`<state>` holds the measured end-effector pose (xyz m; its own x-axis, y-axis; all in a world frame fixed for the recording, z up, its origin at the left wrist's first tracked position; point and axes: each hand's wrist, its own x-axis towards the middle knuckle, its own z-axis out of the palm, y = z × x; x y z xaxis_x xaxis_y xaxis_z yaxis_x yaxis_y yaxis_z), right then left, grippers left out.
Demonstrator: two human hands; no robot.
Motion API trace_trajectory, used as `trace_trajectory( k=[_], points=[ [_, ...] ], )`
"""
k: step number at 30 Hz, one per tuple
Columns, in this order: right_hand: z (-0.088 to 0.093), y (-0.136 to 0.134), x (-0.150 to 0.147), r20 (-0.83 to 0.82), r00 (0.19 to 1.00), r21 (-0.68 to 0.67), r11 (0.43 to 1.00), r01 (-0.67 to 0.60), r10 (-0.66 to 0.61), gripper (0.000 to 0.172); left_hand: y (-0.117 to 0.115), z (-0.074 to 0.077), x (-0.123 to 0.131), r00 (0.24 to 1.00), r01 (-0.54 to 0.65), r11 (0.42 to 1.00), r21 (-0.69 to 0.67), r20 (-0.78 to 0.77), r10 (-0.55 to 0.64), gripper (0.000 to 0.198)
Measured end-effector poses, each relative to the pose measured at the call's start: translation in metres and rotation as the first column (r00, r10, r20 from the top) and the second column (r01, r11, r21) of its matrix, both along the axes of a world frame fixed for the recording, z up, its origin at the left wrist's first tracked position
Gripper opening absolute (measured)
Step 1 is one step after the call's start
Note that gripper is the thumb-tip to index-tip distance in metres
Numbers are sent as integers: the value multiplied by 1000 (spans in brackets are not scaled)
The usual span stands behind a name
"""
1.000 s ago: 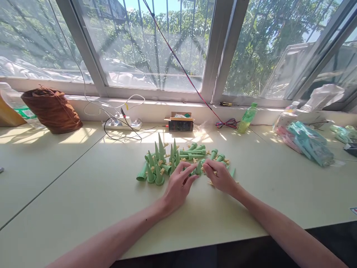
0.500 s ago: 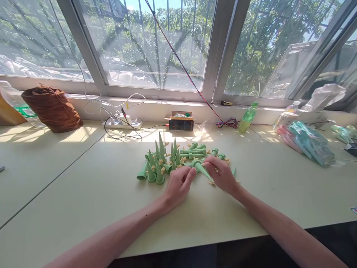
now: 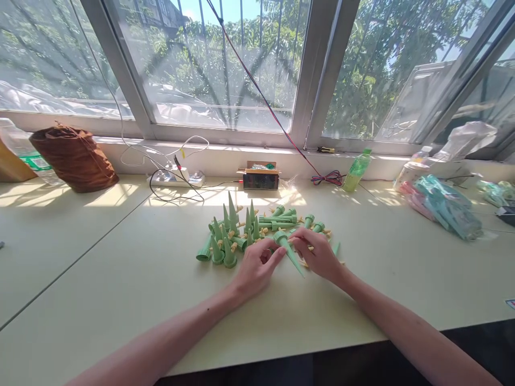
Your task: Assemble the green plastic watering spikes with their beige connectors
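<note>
Tabletop (image 3: 120,300) beside sunlit windows (image 3: 229,69)

A table (image 3: 120,305), power strip (image 3: 164,181) and windows (image 3: 225,69) suggest a workroom.

I can't make out one word or number from here. The clear plastic bottle (image 3: 8,136) at far left wears a green-and-white label (image 3: 39,162), its print too small to read. Far right on the table (image 3: 402,289), a red-and-blue-marked white piece (image 3: 510,303), partly out of sight, is equally illegible.
</note>
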<state>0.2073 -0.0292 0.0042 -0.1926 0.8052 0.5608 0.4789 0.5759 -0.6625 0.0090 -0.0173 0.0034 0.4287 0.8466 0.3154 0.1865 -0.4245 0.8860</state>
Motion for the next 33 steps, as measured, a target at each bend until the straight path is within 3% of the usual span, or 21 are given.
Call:
trace_trajectory(
  k=[7, 12, 17, 25, 31, 33],
  points=[
    [3, 0, -1, 11, 1000, -31, 999, -10, 10, 34, -2, 4, 1, 1000, -27, 997, 67, -12, 28, 32],
    [2, 0, -1, 27, 1000, -48, 999, -8, 9, 39, -1, -1, 3, 999, -41, 988, 151, -18, 44, 30],
    [1, 2, -1, 57, 998, -51, 999, -9, 12, 45, 0, -5, 3, 997, -33, 979, 203, -61, 46, 14],
    [4, 1, -2, 85, 996, -26, 1000, -10, 12, 47, 0, -10, 2, 995, -49, 953, 299, -74, 74, 27],
    [2, -1, -2, -47, 995, 37, 995, 92, -90, 44, -2, -7, 4, 991, -120, 975, 188, -29, 127, 26],
    [1, -1, -1, -86, 990, 38, 993, 114, -110, 43, -2, -5, 3, 993, -109, 978, 179, -27, 116, 40]
  ],
)
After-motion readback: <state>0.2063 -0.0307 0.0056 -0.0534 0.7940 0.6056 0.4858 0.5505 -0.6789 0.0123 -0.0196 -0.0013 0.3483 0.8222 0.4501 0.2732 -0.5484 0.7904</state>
